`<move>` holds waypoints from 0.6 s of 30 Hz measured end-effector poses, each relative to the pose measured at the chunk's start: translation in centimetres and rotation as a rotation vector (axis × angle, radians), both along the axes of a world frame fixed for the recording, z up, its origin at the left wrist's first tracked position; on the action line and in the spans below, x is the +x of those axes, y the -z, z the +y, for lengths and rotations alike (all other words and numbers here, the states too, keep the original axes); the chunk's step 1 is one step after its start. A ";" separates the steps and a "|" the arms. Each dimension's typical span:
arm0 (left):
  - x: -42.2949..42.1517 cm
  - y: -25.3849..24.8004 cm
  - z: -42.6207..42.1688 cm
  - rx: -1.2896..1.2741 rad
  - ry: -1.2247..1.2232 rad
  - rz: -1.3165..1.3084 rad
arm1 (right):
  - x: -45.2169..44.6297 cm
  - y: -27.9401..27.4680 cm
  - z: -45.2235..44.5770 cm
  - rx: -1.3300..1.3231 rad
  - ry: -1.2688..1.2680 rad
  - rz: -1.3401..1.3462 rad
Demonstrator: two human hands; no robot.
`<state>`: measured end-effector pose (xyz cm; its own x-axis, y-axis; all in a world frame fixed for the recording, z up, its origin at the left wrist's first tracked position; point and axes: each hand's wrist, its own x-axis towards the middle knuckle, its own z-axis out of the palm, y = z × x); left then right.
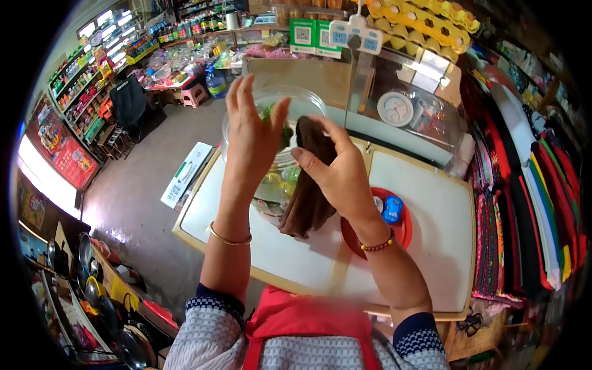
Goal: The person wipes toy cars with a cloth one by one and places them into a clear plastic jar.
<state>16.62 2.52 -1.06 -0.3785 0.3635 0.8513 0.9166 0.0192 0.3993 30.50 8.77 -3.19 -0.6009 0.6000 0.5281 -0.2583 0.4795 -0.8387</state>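
Note:
My right hand (pixel 336 169) grips a brown cloth (pixel 308 200) between thumb and fingers, and its folds hang down toward the table. My left hand (pixel 251 126) is raised with its fingers apart and holds nothing. Both hands are in front of a large round clear container (pixel 302 94) on the table. Green and yellow things show in or through the container, partly hidden by my hands and the cloth. To the right, partly under my right forearm, sits a red round tray (pixel 404 233) with a small blue object (pixel 392 209) in it.
The white table (pixel 425 185) has a wooden edge. A glass case (pixel 407 92) with a round dial (pixel 394 109) stands behind it, under a power strip (pixel 356 35). Folded fabrics (pixel 524 179) are stacked at right. A white box (pixel 186 174) lies off the table's left edge.

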 end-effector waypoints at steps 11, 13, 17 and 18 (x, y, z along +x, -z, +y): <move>8.3 5.1 1.9 -0.121 0.592 0.015 | 11.5 10.7 1.4 -1.006 0.062 0.271; 10.1 8.7 4.3 -0.282 0.754 -0.118 | 12.9 12.6 1.5 -1.104 0.187 0.383; 12.1 15.9 8.5 -0.552 0.824 -0.156 | 15.1 15.3 2.5 -1.183 0.629 0.397; 12.4 17.4 9.3 -0.558 0.840 -0.151 | 15.6 16.3 2.8 -1.216 0.582 0.325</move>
<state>29.06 11.85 -18.51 0.0925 0.8917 0.4431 0.6601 -0.3881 0.6432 46.13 11.54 -19.53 -0.0600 0.8982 -0.4355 -0.5378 -0.3966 -0.7439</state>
